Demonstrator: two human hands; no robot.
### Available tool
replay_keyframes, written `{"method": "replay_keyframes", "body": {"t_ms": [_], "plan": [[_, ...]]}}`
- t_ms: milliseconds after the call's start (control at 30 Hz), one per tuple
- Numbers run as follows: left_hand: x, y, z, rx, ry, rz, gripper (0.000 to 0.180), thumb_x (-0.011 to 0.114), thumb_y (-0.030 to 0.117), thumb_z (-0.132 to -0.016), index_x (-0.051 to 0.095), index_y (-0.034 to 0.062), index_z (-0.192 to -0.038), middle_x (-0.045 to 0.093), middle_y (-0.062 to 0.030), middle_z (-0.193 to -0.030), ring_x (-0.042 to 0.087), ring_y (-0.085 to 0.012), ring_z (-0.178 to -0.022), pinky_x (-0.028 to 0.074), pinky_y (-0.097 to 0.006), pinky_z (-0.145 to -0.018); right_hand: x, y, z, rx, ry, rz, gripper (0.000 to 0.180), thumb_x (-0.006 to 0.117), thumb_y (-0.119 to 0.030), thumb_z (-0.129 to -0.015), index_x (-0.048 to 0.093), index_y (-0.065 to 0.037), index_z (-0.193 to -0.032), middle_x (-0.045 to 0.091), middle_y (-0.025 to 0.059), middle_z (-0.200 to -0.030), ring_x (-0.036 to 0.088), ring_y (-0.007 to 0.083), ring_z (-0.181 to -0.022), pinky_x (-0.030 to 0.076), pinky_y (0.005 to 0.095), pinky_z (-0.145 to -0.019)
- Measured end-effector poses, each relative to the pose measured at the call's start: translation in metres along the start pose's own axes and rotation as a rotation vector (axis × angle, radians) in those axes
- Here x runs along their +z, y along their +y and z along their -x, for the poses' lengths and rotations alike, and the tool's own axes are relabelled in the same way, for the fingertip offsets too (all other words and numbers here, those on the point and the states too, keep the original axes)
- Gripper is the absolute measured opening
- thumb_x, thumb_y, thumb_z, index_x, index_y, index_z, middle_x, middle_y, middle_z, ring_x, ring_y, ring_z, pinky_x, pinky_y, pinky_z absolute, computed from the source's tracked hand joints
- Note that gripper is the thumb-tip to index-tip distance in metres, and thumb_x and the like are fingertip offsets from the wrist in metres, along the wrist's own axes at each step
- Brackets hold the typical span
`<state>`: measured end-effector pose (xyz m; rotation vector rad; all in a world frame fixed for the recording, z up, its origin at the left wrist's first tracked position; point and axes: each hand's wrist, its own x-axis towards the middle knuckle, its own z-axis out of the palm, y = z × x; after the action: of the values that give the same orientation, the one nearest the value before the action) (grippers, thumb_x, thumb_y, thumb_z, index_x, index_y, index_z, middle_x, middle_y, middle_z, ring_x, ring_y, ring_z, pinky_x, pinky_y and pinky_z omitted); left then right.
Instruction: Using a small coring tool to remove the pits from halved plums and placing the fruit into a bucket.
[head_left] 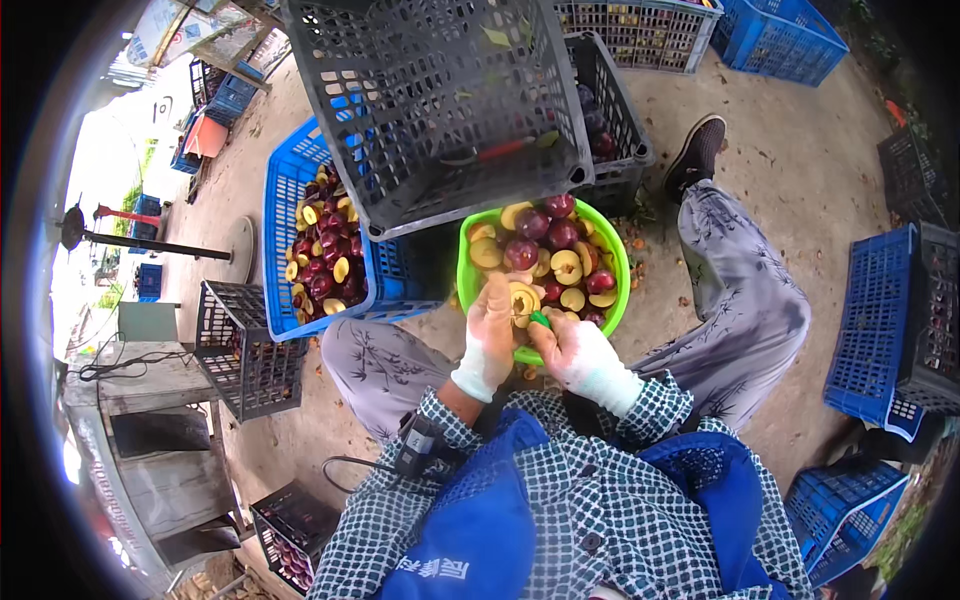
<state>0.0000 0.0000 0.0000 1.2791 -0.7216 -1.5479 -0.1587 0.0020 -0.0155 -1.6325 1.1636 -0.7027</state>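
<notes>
My left hand (486, 338), in a white glove with bare fingertips, grips a cut plum half (522, 301) with its yellow flesh facing up. Close against it, my right hand (582, 357), gloved the same way, is closed on a small green-handled tool (540, 319); its working end is hidden by the fruit and fingers. Both hands are over the near side of a bright green basin (623, 280). Inside lie whole dark red plums (562, 234) and yellow-fleshed halves (567, 266).
Left of the basin stands a blue crate (282, 200) of cut plums. A tilted black crate (440, 100), holding a red-handled tool (505, 149), rises beyond the basin, beside another black crate (622, 120) with plums. More blue crates (865, 320) stand at the right. My legs flank the basin.
</notes>
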Motion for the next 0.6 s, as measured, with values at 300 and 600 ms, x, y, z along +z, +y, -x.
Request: {"method": "replay_keyframes", "body": {"t_ms": [300,600], "plan": [[-0.005,0.018,-0.008,0.043,-0.123,-0.352,0.070,0.040,0.070,-0.099,0.064,0.0048,-0.109,0.069,-0.0037,-0.091,0.060,-0.0073,-0.073,0.044,-0.020,-0.061,-0.011,0.004,0.000,-0.078,-0.208,-0.265,0.026,0.055,-0.026,-0.100,0.062,-0.001,-0.101,0.063,0.0157,-0.073,0.060,0.0317,-0.065,0.047,0.0413,-0.058],[0.000,0.020,-0.008,0.381,-0.250,-0.371,0.075,0.036,0.067,-0.101,0.062,-0.0028,-0.107,0.068,-0.0092,-0.087,0.064,-0.0165,-0.083,0.053,-0.031,-0.080,-0.023,-0.008,0.003,0.672,-0.873,-1.550,0.038,0.039,-0.044,-0.108,0.050,-0.014,-0.088,0.032,-0.0088,-0.056,0.024,0.0057,-0.036,0.017,0.0230,-0.031]]}}
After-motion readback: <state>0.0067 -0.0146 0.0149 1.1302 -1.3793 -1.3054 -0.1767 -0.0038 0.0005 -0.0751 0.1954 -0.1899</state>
